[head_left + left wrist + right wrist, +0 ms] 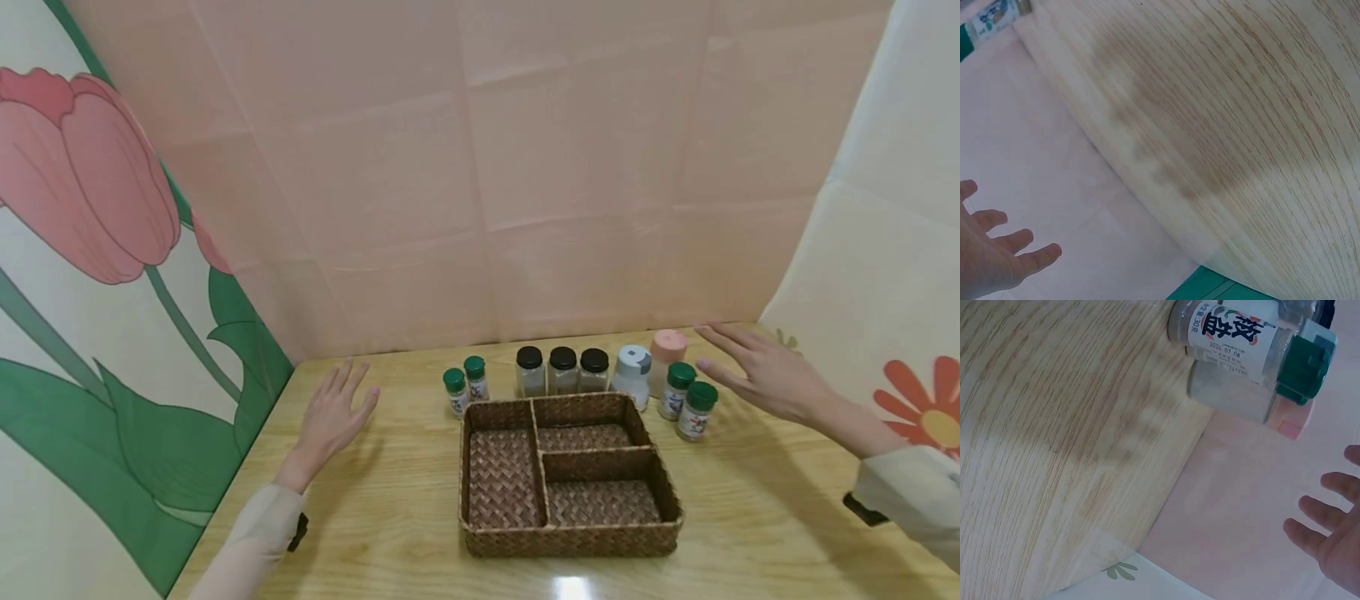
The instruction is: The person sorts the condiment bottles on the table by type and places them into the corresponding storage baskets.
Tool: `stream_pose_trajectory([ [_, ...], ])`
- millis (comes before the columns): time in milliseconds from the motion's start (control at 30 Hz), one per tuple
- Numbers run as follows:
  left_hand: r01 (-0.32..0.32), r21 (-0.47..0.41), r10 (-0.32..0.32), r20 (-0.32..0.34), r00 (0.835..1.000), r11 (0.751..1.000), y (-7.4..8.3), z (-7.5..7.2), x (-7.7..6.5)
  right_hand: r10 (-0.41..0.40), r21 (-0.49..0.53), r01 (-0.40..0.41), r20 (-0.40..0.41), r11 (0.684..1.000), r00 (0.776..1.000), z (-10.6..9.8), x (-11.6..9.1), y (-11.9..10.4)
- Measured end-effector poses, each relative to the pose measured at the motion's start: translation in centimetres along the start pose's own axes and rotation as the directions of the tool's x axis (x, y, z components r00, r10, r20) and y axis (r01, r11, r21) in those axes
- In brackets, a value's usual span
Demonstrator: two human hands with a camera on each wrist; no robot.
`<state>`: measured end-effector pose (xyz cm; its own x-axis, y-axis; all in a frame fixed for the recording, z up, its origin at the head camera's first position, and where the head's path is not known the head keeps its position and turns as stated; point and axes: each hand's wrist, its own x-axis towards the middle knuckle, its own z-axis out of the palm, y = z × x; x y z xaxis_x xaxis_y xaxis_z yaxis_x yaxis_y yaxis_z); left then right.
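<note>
My left hand (330, 421) hovers over the left part of the table, fingers spread and holding nothing. On the right, my right hand (765, 375) is held in the air with straight fingers, beside a pair of green-capped spice jars (696, 410). In the right wrist view a labelled jar with a green cap (1235, 340) lies nearest that hand, apart from its fingers. Between the hands sits a brown woven basket (573, 542) with three compartments, all bare inside. Behind it stand a pink-capped jar (667, 358), a jar with a pale blue-grey cap (632, 377) and three black-capped jars (562, 372).
Two more green-capped jars (467, 385) stand behind the basket's left corner. The wooden table (397, 517) ends at a pink cloth backdrop (480, 192). A tulip-printed cloth (97, 192) hangs on the left, a flower-printed one (900, 275) on the right.
</note>
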<state>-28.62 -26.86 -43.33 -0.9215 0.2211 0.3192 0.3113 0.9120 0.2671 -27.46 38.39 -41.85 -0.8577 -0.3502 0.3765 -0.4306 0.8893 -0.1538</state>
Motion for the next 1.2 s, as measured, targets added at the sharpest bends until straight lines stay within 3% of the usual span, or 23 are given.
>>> stream_pose_trajectory([
  [633,0.06,-0.115,-0.059,0.014,0.998,0.992,0.3,0.6,-0.4,0.011,0.005,-0.011,0.023,1.0,1.0,0.2,0.2,-0.7],
  [1200,0.108,-0.267,-0.093,0.069,0.993,0.958,1.3,1.3,-1.1,0.064,-0.003,-0.064,0.088,0.998,0.994,0.5,0.2,-1.5],
])
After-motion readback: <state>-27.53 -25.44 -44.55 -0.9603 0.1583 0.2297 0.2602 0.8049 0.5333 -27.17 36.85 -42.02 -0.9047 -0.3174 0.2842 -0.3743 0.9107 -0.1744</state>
